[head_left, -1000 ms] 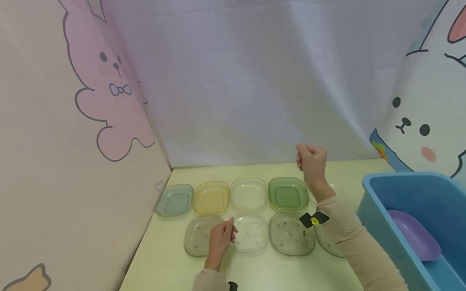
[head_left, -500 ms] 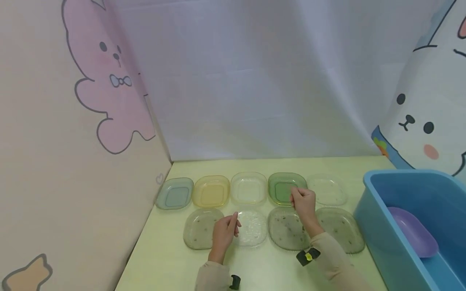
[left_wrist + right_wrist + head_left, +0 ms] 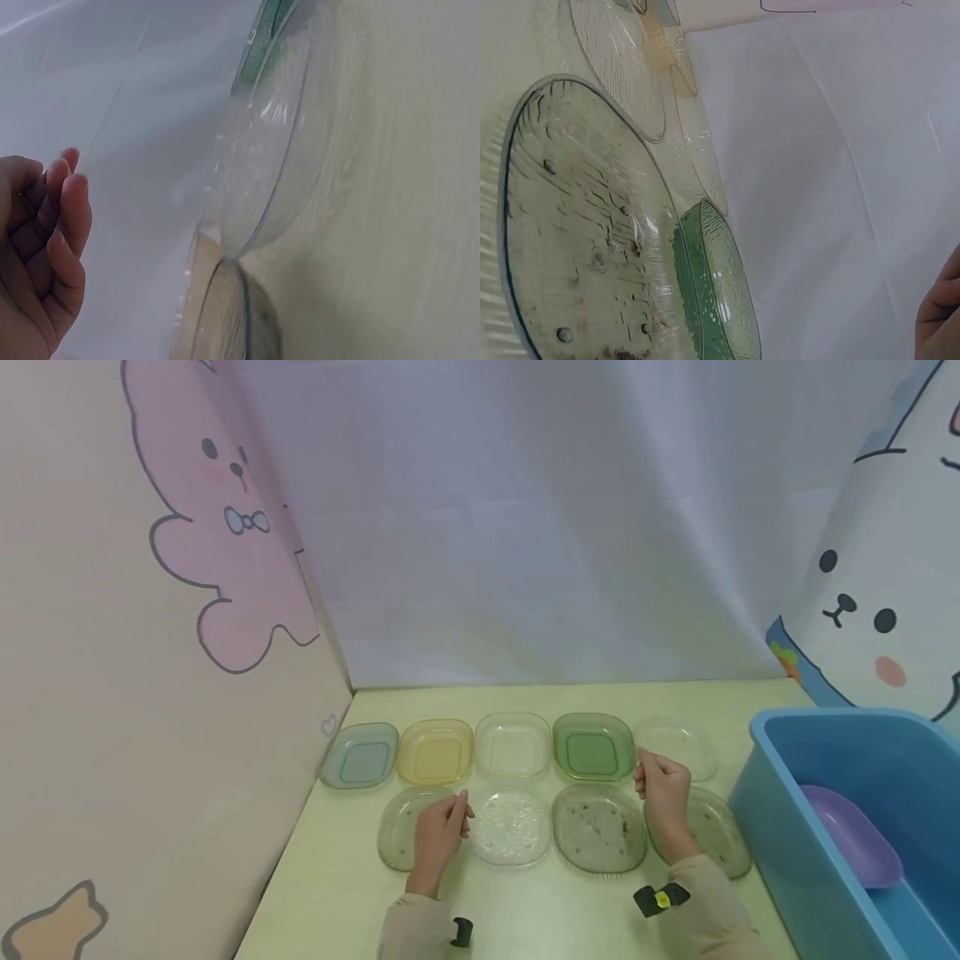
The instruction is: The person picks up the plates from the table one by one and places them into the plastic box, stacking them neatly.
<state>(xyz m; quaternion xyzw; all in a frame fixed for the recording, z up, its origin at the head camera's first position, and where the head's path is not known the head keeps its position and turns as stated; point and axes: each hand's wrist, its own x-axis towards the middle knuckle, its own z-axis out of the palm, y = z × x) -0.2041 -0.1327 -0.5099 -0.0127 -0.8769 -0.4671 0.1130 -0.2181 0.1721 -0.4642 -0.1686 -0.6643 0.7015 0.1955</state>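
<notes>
My left hand (image 3: 438, 833) hovers over the right side of the grey front-left plate (image 3: 397, 839), its fingers loosely curled with nothing between them. Close by on its right lies a clear ridged plate (image 3: 513, 828). In the left wrist view the same hand (image 3: 41, 247) shows a bare palm, apart from the plates. My right hand (image 3: 666, 793), its fingers curled, is above the grey front-right plate (image 3: 723, 835), near the green plate (image 3: 594, 747). No held thing shows in it. Only an edge of my right hand (image 3: 941, 315) enters the right wrist view.
Along the back stand a pale blue plate (image 3: 360, 757), a yellow plate (image 3: 435, 752), a pale clear plate (image 3: 513, 746) and another clear plate (image 3: 678, 747). A spotted grey plate (image 3: 598, 828) lies in front. At right, a blue tub (image 3: 780, 827) holds a purple dish (image 3: 855, 839).
My right hand has come down from high above the back of the table toward me, past the green plate, then shifted right. My left hand has drifted slightly left. The plates have stayed put.
</notes>
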